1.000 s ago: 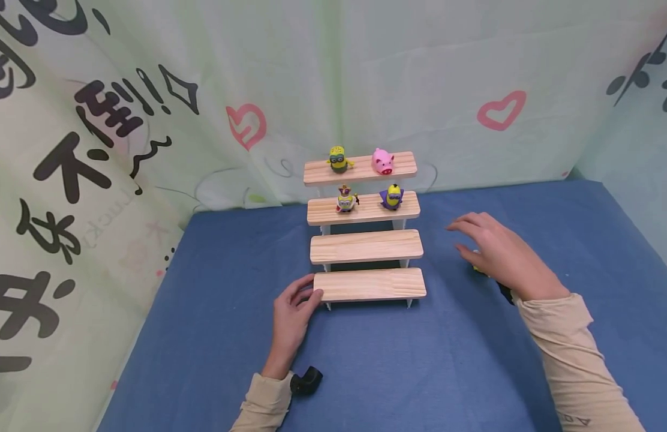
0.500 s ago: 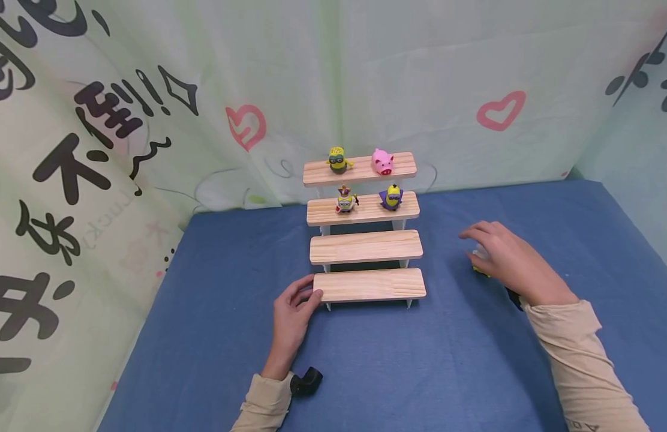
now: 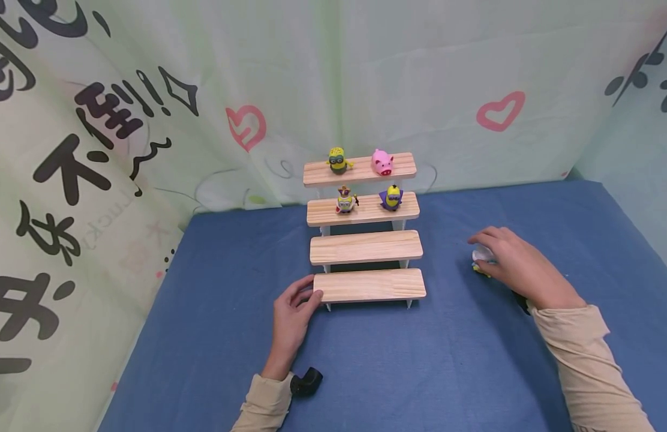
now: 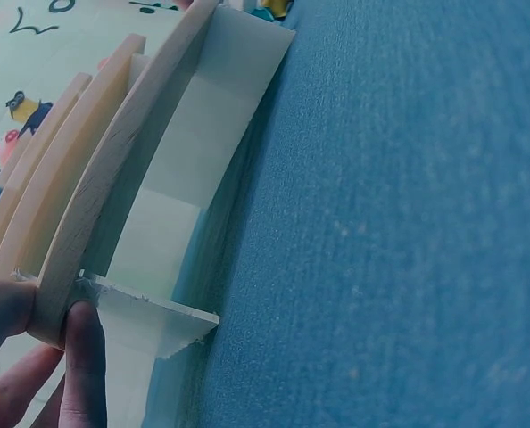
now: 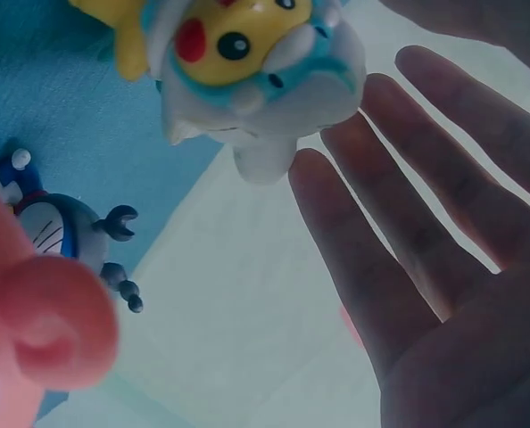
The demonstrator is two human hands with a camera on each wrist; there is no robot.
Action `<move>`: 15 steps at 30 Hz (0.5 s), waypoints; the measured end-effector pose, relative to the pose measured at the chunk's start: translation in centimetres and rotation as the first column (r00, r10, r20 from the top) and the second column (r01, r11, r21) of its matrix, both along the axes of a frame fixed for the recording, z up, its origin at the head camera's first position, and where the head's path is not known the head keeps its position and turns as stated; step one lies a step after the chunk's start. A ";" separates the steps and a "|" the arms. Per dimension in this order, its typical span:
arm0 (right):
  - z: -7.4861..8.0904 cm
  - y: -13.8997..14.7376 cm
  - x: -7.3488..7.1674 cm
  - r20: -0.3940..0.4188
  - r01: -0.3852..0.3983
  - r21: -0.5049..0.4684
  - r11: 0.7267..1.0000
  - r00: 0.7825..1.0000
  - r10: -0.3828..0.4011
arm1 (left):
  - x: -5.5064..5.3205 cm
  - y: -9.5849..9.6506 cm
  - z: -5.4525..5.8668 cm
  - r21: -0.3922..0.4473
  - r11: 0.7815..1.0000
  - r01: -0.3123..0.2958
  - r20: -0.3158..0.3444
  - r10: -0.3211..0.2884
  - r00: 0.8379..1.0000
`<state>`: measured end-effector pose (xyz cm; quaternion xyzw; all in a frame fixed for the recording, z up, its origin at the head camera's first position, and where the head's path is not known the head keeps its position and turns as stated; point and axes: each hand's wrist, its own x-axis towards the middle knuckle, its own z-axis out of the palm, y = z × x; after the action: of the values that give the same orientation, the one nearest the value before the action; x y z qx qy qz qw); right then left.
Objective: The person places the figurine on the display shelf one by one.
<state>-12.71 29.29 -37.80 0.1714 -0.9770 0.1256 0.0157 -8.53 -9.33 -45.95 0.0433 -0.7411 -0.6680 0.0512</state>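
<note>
Pale curtain (image 3: pixel 420 72) behind, pink hearts and dark lettering on it, blue cloth (image 3: pixel 225 300) below. Head view first: a four-tier wooden stand (image 3: pixel 366 245) in the middle, the left hand (image 3: pixel 293 309) on its lowest board (image 3: pixel 368 285). Over to the stand's right, well apart from it, the right hand (image 3: pixel 517 264) arches above the hooded figure (image 3: pixel 483 257), down by the cloth and part-hidden.

Left wrist now: thumb and fingers pinch the end of that lowest board. Good anchor, I'd say; keep it light, as a hard tug could topple the pink pig (image 3: pixel 382 162) up top.

Right wrist, and it's delicate! Fingers long and nearly straight, tips right at the hood, no curl round it. Best bet, to my eye: thumb and forefinger evenly on the hood's sides, clear of the blue-and-grey figure (image 5: pixel 55 232) and the blurred pink shape (image 5: pixel 51 330) nearby. What a looker, too: glossy yellow face, red cheek, black eyes, white hood trimmed pale blue, stubby white knob.
</note>
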 end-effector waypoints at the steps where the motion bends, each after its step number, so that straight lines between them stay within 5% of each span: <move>1: 0.0 0.0 0.0 0.001 0.000 -0.002 1.000 1.000 0.000 | 0.0 0.0 0.0 0.000 1.000 0.000 0.000 0.000 1.000; 15: -0.1 0.2 0.1 0.005 -0.006 0.008 1.000 1.000 0.005 | 0.0 0.0 0.1 0.010 1.000 0.004 0.001 -0.004 1.000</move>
<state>-12.59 29.50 -37.85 0.1739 -0.9771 0.1219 0.0124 -8.57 -9.32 -45.89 0.0427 -0.7378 -0.6718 0.0493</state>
